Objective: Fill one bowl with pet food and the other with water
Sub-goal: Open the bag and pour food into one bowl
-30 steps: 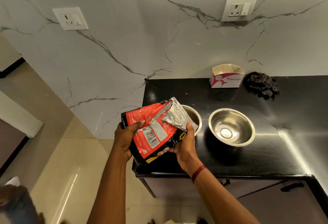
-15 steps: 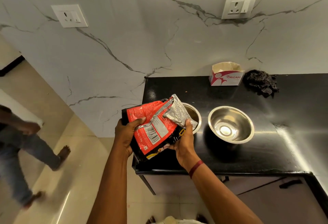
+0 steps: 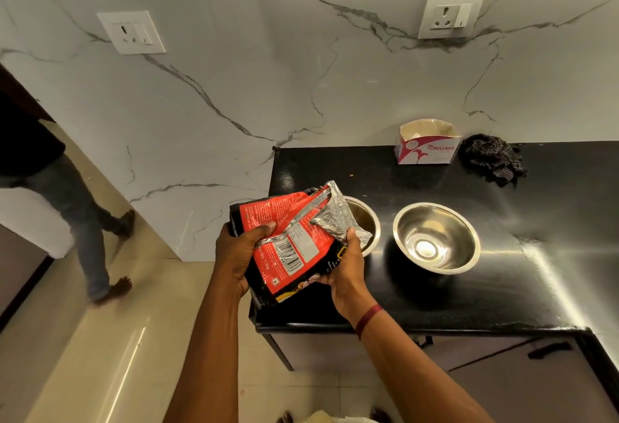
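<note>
A red and black pet food bag (image 3: 287,244) with a silver folded top is held in both hands over the counter's left end. My left hand (image 3: 238,251) grips its left side. My right hand (image 3: 345,263) holds its right side and lower corner. The bag's silver top hangs over the left steel bowl (image 3: 365,221), hiding most of it. The right steel bowl (image 3: 436,236) sits beside it on the black counter (image 3: 502,271), with nothing visible inside.
A white and pink open carton (image 3: 427,146) and a dark crumpled cloth (image 3: 492,159) lie at the counter's back by the marble wall. Another person's legs (image 3: 90,231) are on the floor at the left. Cabinet doors with dark handles run below the counter.
The bag and both hands stay nearly where they were over the left bowl. The person on the floor at the left has walked further into view.
</note>
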